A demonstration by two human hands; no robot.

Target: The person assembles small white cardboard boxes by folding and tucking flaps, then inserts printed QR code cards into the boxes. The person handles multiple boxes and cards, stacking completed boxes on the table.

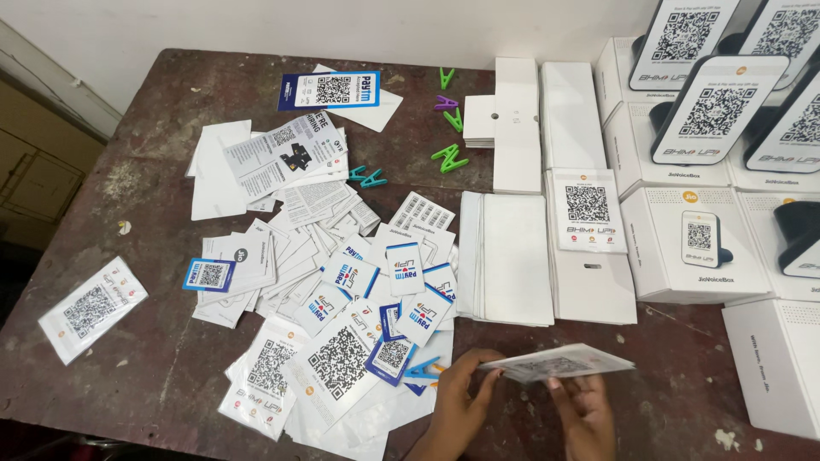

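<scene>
Here, at the near edge of a worn, dark brown table [171, 358], a person's two bare hands hold a flat white card sleeve [557, 362] printed with a square code pattern, seen almost edge-on and raised just above the tabletop. The left hand [457, 408] has its fingers closed on the sleeve's left end, thumb side up, while the right hand [588, 411] supports it from beneath, fingertips touching its underside near the middle. Just left of the hands a loose heap of code cards and leaflets [337, 358] spreads over the middle of the table, white sheets mixed with smaller blue-and-white stickers [207, 274], and a blue plastic clip [423, 370] lies on the heap's near edge, close to the left hand. One sleeved code card [92, 309] lies apart near the left edge. Farther back sit a blue-bordered leaflet [329, 90], two teal clips [368, 177] and a scatter of green and purple clips [448, 128]. Beyond the hands, stacks of plain white flat packs [512, 256] stand side by side, one of them topped by a code card [587, 209]. On the right, white boxes [696, 248] crowd the table's edge, with black-backed code display stands [717, 111] tilted upright on top of them.
</scene>
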